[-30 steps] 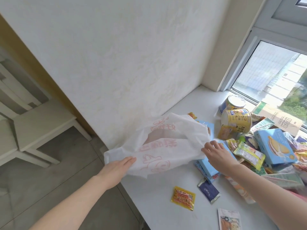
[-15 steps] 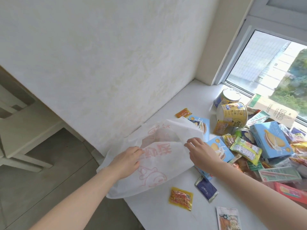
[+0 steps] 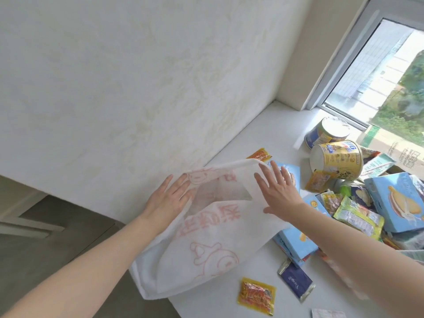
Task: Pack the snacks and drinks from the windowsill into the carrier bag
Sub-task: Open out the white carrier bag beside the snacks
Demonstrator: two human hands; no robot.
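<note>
A white carrier bag with red print lies at the left edge of the white windowsill, hanging partly over it, its mouth gaping. My left hand lies flat with fingers spread on the bag's left rim. My right hand presses flat, fingers apart, on the bag's right flap. Snacks are piled to the right: a yellow cup on its side, a blue cup, a blue biscuit box and a green packet.
Loose sachets lie near the front: a yellow-red one, a navy one, an orange one behind the bag. Another blue box sits under my right forearm. The wall is close on the left, the window at the back right, and the floor below.
Both hands have let go of their pinch on the bag and now lie flat with fingers spread on either side of its mouth. The bag has settled lower, mouth wider.
</note>
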